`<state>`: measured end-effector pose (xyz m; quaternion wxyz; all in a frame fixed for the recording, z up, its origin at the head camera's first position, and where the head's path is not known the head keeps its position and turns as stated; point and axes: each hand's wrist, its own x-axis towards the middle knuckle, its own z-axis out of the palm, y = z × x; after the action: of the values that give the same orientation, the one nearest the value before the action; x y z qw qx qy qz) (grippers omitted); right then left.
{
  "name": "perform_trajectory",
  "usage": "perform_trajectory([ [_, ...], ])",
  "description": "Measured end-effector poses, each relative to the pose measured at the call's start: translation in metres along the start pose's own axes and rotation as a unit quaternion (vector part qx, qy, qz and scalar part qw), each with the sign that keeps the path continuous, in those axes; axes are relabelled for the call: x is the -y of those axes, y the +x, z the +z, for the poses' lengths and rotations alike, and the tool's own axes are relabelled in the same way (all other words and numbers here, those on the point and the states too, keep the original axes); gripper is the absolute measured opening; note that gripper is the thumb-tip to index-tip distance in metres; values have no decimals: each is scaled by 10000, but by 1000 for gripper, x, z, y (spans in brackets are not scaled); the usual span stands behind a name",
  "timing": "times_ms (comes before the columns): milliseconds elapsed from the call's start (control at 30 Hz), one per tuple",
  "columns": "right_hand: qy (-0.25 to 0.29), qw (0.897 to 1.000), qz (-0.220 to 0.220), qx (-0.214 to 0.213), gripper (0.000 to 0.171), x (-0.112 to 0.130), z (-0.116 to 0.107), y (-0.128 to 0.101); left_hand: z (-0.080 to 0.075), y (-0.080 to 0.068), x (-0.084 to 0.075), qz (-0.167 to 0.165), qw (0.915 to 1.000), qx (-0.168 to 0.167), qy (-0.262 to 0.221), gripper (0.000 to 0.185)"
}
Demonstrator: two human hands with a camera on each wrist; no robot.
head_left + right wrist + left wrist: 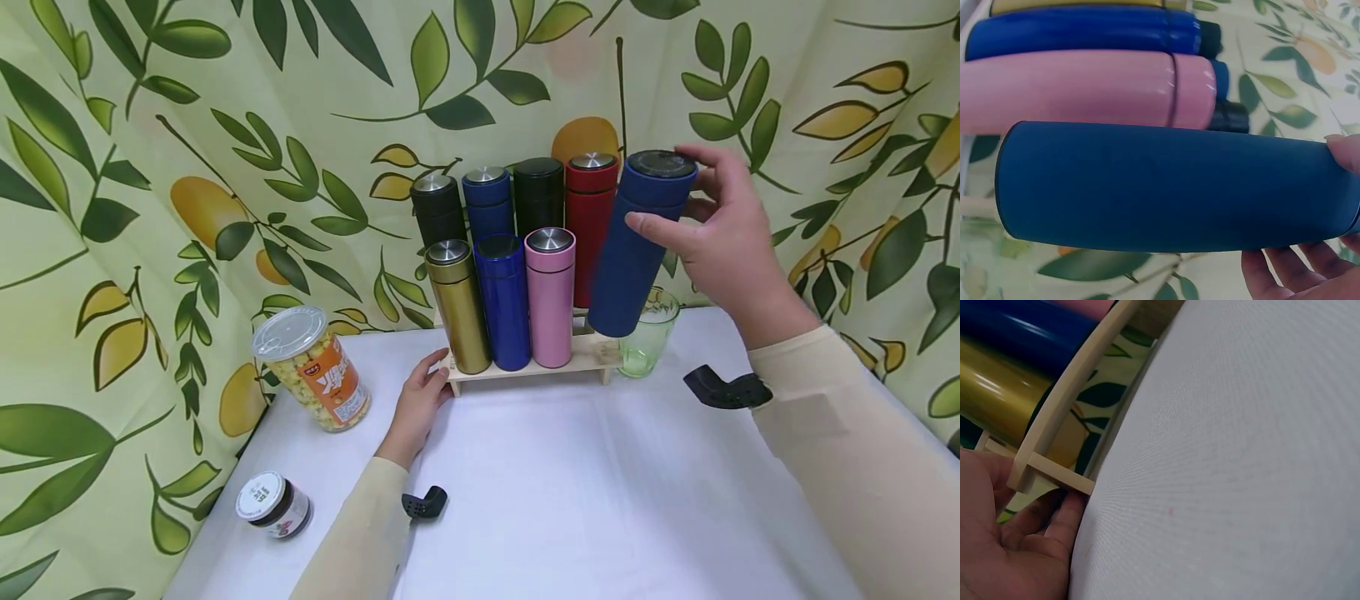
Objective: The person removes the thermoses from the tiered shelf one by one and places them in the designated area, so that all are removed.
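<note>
My right hand grips a matte blue thermos bottle near its dark lid, thumb on one side and fingers on the other. The bottle hangs tilted over the right end of a wooden rack. In the right wrist view its blue body lies across, beside the pink bottle. With thumb and fingers my left hand holds the rack's left end, also seen in the left wrist view. Gold, glossy blue and pink bottles stand in the front row.
Behind them stand a red bottle, a blue one and two black ones. A green glass is close behind the held bottle. Leftward are a clear-lidded snack tub and a small jar. Leaf-print cloth backs the white table.
</note>
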<state>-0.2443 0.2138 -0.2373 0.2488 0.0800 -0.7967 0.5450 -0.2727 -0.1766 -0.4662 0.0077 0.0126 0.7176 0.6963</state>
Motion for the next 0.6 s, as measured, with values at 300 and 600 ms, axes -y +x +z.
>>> perform_trajectory([
  [300,181,9981,13,-594,80,11,-40,7,-1,1,1,-45,10000,-28,84,47],
  [600,-357,9947,346,-897,79,-1,-73,15,0,0,1,-11,10000,15,69,47],
])
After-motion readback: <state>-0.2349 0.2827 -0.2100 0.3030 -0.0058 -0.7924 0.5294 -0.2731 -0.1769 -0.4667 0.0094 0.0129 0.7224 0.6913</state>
